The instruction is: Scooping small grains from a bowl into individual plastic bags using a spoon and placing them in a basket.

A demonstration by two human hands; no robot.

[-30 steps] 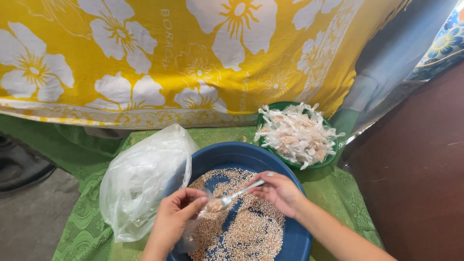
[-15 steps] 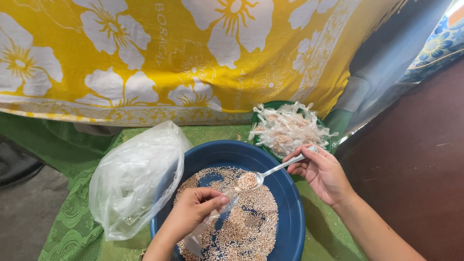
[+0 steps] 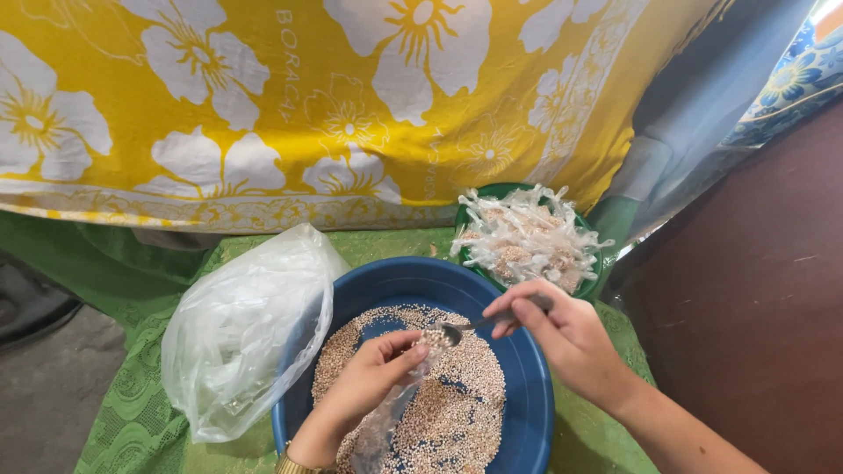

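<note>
I keep my left hand (image 3: 369,386) pinched shut on the mouth of a small clear bag (image 3: 386,421) over the blue basin (image 3: 527,386) so stray grain (image 3: 448,412) lands there, while my right hand (image 3: 562,338), fingers closed on the spoon (image 3: 457,329), tips it at the opening.

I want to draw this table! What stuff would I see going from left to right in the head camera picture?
Big clear plastic bag → left hand holding a small clear bag → metal spoon → right hand → brown wall.
</note>
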